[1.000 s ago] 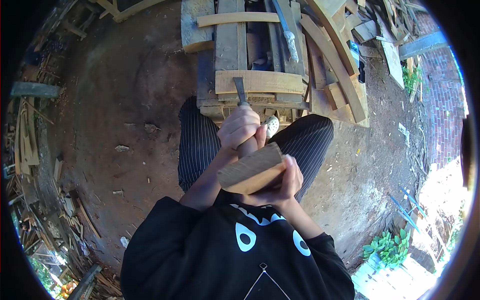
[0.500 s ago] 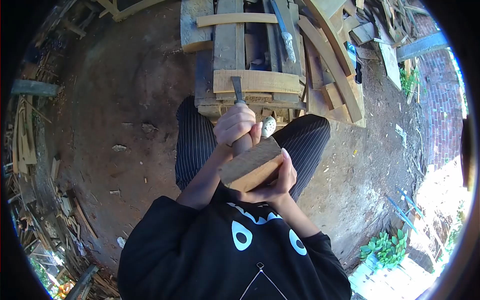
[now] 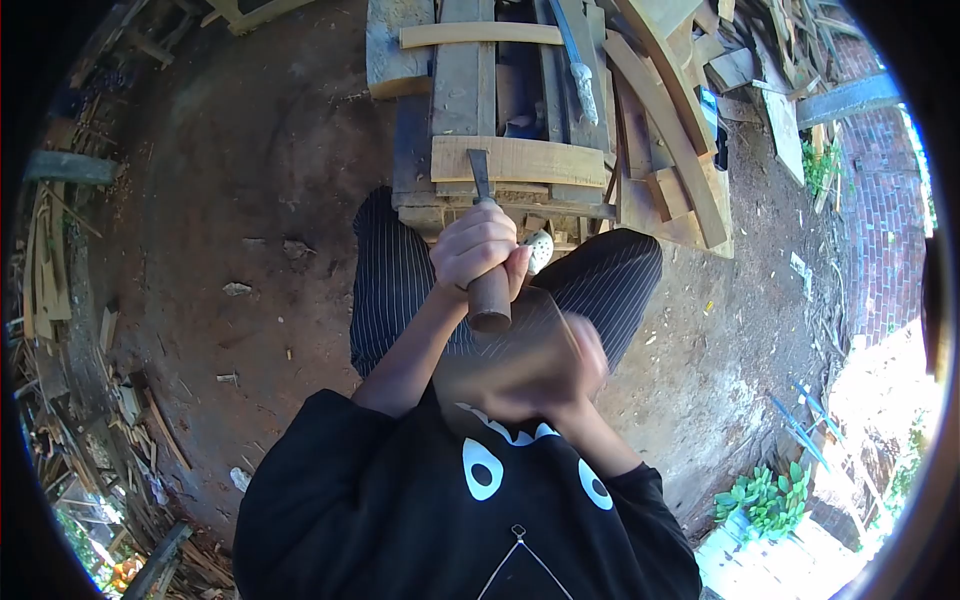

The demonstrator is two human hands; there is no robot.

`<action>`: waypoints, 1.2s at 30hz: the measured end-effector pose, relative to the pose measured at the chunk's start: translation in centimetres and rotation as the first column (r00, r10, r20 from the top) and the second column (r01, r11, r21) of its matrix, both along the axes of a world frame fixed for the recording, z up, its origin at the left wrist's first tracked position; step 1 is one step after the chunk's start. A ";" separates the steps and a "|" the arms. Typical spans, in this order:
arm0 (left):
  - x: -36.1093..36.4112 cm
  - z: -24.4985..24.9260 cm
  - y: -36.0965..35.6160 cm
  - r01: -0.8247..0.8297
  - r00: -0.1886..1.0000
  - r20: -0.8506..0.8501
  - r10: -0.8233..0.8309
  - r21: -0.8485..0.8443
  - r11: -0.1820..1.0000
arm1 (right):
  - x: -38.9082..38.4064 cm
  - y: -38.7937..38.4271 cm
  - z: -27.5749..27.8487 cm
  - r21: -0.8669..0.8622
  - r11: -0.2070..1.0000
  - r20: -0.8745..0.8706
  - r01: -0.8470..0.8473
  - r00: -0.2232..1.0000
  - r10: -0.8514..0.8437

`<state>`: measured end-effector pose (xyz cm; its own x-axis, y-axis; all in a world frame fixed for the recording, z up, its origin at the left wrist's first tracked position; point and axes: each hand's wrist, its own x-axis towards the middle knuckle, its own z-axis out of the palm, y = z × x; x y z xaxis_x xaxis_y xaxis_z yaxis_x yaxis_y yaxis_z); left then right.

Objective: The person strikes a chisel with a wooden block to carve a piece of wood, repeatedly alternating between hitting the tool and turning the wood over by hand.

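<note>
My left hand (image 3: 476, 245) is wrapped round the handle of a chisel (image 3: 480, 175), whose blade points away from me over a pale curved board (image 3: 517, 161) on the wooden bench (image 3: 460, 100). The round butt of the handle faces me. Behind it, smeared by motion, is a wooden block (image 3: 510, 355), gripped by my right hand (image 3: 585, 360). Between the block and the handle's butt a small gap seems to show. A white, dotted rounded object (image 3: 539, 251) sits just right of my left hand.
A second curved strip (image 3: 480, 35) crosses the bench further off, beside a blue tool with a wrapped handle (image 3: 583, 90). Long curved boards (image 3: 665, 135) lie right of the bench. Scrap wood (image 3: 50, 260) is heaped at the left, and a green plant (image 3: 765, 500) stands at lower right.
The block in my right hand has moved back toward my body and now blurs, leaving the handle's butt in view. My left hand and the chisel have barely moved.
</note>
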<state>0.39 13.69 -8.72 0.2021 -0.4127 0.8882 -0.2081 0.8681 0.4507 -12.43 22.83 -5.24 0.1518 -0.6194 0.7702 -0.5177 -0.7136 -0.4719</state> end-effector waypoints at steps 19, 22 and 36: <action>0.7 0.6 -0.6 0.047 0.999 0.008 -0.046 -0.026 0.999 | 1.0 0.3 1.8 0.079 0.997 -0.046 -0.010 0.999 0.014; 0.8 0.9 -0.3 0.050 0.999 0.017 -0.050 0.003 0.999 | 0.4 0.1 1.3 0.039 0.998 0.008 -0.045 0.999 0.045; 2.2 0.3 -0.8 0.112 0.994 -0.018 -0.112 -0.031 0.993 | 1.7 -0.4 3.2 -0.008 0.989 -0.013 -0.147 0.989 0.147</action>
